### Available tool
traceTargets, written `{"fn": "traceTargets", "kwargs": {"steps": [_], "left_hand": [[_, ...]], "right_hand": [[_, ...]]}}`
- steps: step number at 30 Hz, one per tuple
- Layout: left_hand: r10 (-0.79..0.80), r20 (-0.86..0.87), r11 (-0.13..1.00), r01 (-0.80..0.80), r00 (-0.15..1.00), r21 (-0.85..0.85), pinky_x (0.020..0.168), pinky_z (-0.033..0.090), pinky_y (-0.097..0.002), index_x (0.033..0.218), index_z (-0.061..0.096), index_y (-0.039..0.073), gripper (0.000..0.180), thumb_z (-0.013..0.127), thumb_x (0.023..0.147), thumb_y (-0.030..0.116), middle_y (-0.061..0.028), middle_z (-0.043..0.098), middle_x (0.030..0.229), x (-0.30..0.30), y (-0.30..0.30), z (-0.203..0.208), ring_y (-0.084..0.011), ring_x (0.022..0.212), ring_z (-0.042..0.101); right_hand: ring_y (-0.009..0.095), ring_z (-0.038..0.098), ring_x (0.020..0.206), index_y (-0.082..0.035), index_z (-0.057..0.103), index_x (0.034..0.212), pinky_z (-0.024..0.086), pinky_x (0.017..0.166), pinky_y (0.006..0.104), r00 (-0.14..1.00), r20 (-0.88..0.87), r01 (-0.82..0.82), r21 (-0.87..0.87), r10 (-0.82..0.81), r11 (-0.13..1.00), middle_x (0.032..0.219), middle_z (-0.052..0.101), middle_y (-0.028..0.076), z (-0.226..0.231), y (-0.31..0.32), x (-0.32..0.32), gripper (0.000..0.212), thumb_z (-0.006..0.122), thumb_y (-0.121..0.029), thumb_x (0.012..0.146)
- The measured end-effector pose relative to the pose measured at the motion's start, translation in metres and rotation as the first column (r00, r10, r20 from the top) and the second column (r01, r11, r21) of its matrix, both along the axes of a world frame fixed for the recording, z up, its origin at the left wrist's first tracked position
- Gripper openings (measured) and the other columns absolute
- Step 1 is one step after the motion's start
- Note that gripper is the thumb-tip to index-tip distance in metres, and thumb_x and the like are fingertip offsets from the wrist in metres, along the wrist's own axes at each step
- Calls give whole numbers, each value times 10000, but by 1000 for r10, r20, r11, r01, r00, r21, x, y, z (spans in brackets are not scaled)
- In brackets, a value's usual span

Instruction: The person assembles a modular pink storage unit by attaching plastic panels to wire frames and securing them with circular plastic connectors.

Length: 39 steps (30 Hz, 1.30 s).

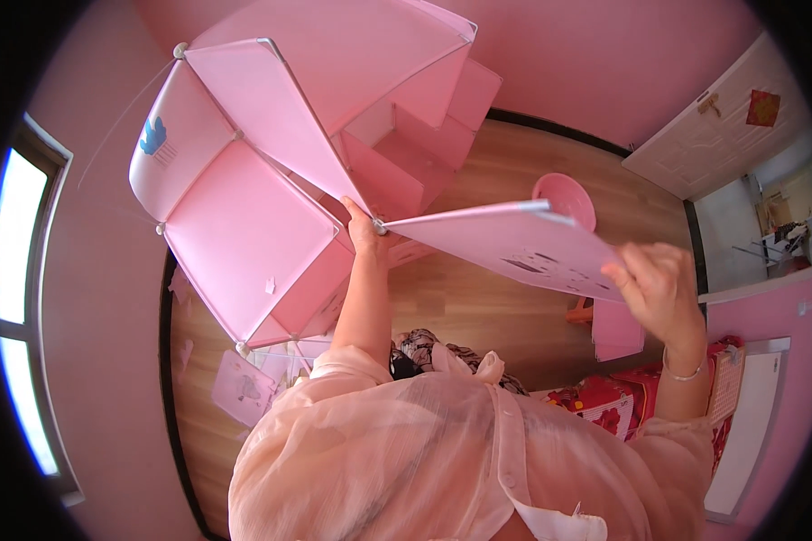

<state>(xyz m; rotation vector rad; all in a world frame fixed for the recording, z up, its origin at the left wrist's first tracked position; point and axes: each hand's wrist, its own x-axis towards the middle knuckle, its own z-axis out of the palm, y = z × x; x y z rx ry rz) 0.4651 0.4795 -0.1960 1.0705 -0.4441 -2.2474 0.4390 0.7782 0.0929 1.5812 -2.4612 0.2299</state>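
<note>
1. Sheer peach blouse [379, 451] sits nearest the camera, with both forearms reaching past it into the work.
2. Right hand [663, 284] has its fingers curled around the outer edge of a printed panel [514, 245], thumb against it. That end has nothing visible under it, so the grip is probably what keeps it up.
3. Left hand [363, 225] is at the opposite end of that panel, right by a small connector [380, 226]. Some of its fingers are hidden, so can't tell if they're pinching the joint or just resting there. Looks like a steadying spot, imo.
4. Tilted panel [271, 117] runs from that same corner up to the far left, which is likely why the hand is parked there: both sheets meet at it.
5. Pink cube unit [253, 236] stands just left of the left arm, with knobby joints at its corners, presumably tying the sheets together.
6. Round pink basin [576, 194] is on the wood floor [505, 153], beyond the printed panel and well apart from both hands.
</note>
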Motion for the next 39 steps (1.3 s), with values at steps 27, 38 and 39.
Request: {"fn": "traceTargets", "kwargs": {"steps": [27, 38, 39], "left_hand": [[-39, -126, 995, 50, 991, 86, 361, 336, -212, 645, 419, 92, 227, 475, 798, 249, -29, 453, 677, 57, -33, -85, -171, 567, 440], [196, 91, 980, -192, 976, -51, 390, 417, -244, 741, 539, 47, 190, 441, 781, 204, -71, 542, 712, 114, -43, -112, -206, 588, 509], [150, 109, 987, -142, 983, -74, 408, 418, -245, 729, 536, 54, 185, 441, 782, 203, -57, 541, 692, 117, -45, -114, -198, 567, 507]], "right_hand": [[114, 537, 605, -66, 472, 991, 404, 417, 247, 177, 976, 964, -198, -129, -178, 780, 541, 32, -220, 258, -89, 201, 513, -117, 801], [257, 554, 803, -115, 361, 1072, 500, 643, 421, 126, 955, 806, 60, 269, -589, 960, 484, 100, -337, 295, -151, 291, 464, -64, 804], [250, 556, 792, -111, 365, 1063, 501, 623, 413, 143, 956, 788, 46, 255, -614, 941, 489, 93, -345, 304, -148, 283, 470, -71, 803]]}}
